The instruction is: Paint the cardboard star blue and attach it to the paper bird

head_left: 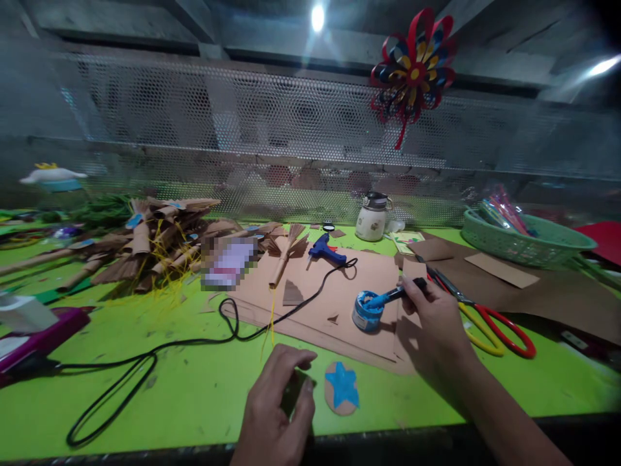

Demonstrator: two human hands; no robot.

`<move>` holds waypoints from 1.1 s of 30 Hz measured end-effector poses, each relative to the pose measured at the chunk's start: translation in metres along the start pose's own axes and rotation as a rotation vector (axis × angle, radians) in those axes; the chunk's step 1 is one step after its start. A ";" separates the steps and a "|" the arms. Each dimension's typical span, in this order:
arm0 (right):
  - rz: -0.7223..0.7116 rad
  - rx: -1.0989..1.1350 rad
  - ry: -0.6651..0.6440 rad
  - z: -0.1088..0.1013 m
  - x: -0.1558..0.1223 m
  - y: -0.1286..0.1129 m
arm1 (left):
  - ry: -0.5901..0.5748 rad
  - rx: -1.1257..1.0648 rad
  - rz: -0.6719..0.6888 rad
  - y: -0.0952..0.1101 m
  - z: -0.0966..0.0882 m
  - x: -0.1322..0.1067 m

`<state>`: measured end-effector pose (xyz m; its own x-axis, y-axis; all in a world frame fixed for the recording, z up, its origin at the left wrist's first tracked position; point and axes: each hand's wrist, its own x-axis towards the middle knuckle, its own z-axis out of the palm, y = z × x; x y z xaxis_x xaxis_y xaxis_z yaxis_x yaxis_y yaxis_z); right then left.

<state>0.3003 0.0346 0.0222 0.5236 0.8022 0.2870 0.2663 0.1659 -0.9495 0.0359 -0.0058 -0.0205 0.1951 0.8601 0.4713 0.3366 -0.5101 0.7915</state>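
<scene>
- R hand [434, 317]: fingers closed round black handle of brush [388, 296]; blue-coated tip is in paint jar [367, 321], a short round tub smeared w/ thick blue paint.
- L hand [279, 404]: nearer the person than jar & left of it; fingers loosely curled, thumb apart, nothing gripped.
- Cutout [342, 391]: rounded brown card w/ blue five-pt star, flat on near side of jar, just beside L hand.
- Under jar: stacked smooth tan card sheets [369, 268], on glossy green tabletop [204, 404].
- Beyond jar, to left: blue plastic glue gun [325, 249] w/ thin black cord.
- Far left of jar: heap of rolled, pleated brown paper pcs [140, 239], yellow strands amongst.
- Right of jar: metal scissors [466, 299], red & yellow loop handles; farther off, green openwork plastic basket [528, 246].
- Beyond jar: whitish rounded bottle [370, 223], dark lid, small printed motifs.
- Writing: jar's pale label too small to read; pale rectangle [233, 262] left of jar pixelated, illegible.
</scene>
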 end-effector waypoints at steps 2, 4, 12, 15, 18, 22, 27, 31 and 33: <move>-0.009 -0.005 0.000 0.000 0.000 0.001 | 0.019 0.011 -0.015 -0.001 0.000 0.000; -0.023 0.001 -0.002 0.000 0.000 0.001 | 0.004 0.033 -0.027 -0.003 0.000 -0.001; -0.033 0.168 0.022 0.000 0.004 0.010 | -0.075 0.057 -0.075 -0.005 -0.006 -0.001; -0.040 0.193 0.035 0.000 0.007 0.015 | -0.023 0.042 -0.155 -0.004 -0.004 -0.001; -0.024 0.211 0.027 -0.001 0.010 0.018 | -0.029 0.056 -0.172 -0.005 -0.004 -0.001; -0.026 0.227 0.009 -0.002 0.011 0.018 | -0.075 0.103 -0.092 -0.007 -0.005 0.001; -0.034 0.183 -0.058 -0.002 0.007 0.008 | -0.039 0.098 -0.121 -0.004 -0.003 0.001; -0.081 0.123 -0.132 -0.001 0.005 -0.003 | -0.069 0.115 -0.057 -0.005 -0.004 0.001; -0.124 0.104 -0.150 -0.002 0.008 -0.006 | -0.074 0.121 -0.026 -0.005 -0.005 0.002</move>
<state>0.3045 0.0388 0.0300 0.3636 0.8471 0.3875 0.2319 0.3206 -0.9184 0.0300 -0.0009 -0.0218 0.2505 0.8733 0.4179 0.4499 -0.4872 0.7485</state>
